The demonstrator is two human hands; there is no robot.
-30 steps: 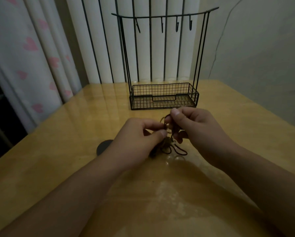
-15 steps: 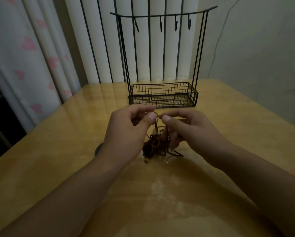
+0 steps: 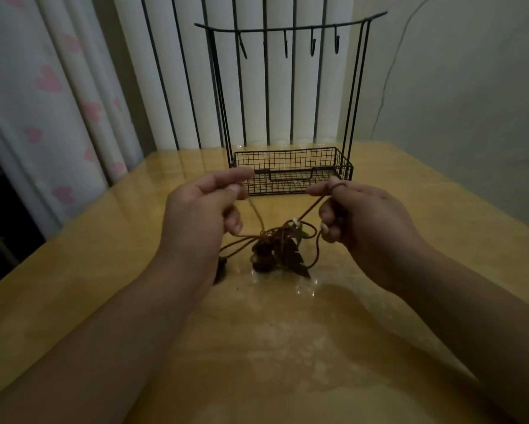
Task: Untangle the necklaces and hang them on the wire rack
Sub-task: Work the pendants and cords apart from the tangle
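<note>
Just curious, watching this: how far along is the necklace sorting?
Early. Nothing hangs on the wire rack yet; its hooks are bare. The left hand and right hand each pinch a cord, pulling apart the tangled necklaces. Untangling and hanging remain.

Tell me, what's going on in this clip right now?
A person is working at a tangle of brown cord necklaces over a wooden table. The left hand pinches one cord and the right hand pinches another, with the cords stretched apart and the knotted bundle with its pendants hanging low between them. The wire rack stands behind, and none of its hooks holds a necklace yet.
</note>
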